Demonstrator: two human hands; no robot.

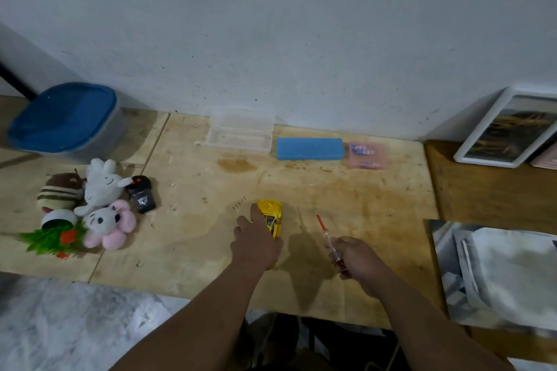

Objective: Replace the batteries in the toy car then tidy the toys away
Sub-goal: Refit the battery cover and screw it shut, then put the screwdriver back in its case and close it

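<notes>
A yellow toy car (272, 216) lies on the wooden table (196, 220), and my left hand (256, 242) grips its near end. My right hand (357, 257) holds a red-handled screwdriver (328, 242), tip pointing away, to the right of the car. Several small dark screws (239, 203) lie in a row just left of the car. A pink pack of batteries (367, 155) sits at the back right of the table. A black remote control (141, 193) lies left of centre.
Plush toys (102, 199) and a fake plant (54, 235) are heaped at the left. A blue-lidded bin (66, 117) stands behind them. An open clear case (241, 132) and a blue box (310, 148) sit by the wall. A white bag (506, 274) lies at right.
</notes>
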